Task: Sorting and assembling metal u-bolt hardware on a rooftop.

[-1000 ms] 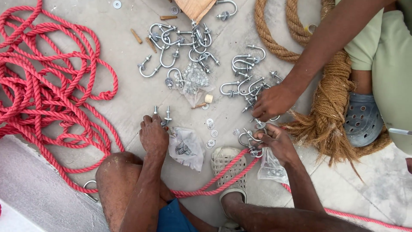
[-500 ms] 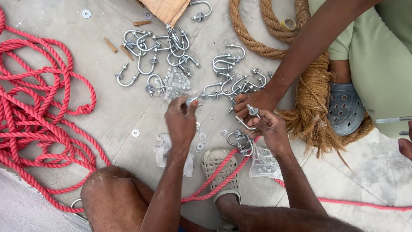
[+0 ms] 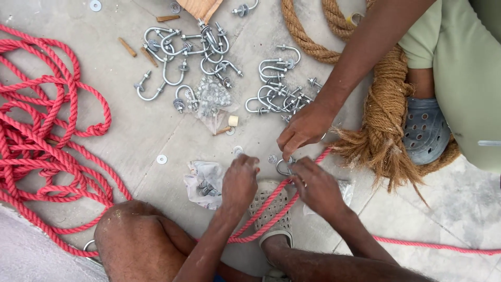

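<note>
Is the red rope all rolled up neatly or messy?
Messy. The red rope lies in loose, tangled loops across the concrete floor, and one strand runs under the person's hands.

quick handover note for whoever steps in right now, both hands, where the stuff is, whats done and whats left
Left hand: fingers curled by a small metal washer, over the clear plastic bag of small hardware; grip unclear.
Right hand: at a silver metal U-bolt on the red twisted rope, which crosses the beige sandal.
A co-worker's hand reaches to the same U-bolt.
Loose silver U-bolts lie on the concrete floor.
Done: U-bolt at the rope. Left: whether it is fastened cannot be told.
</note>
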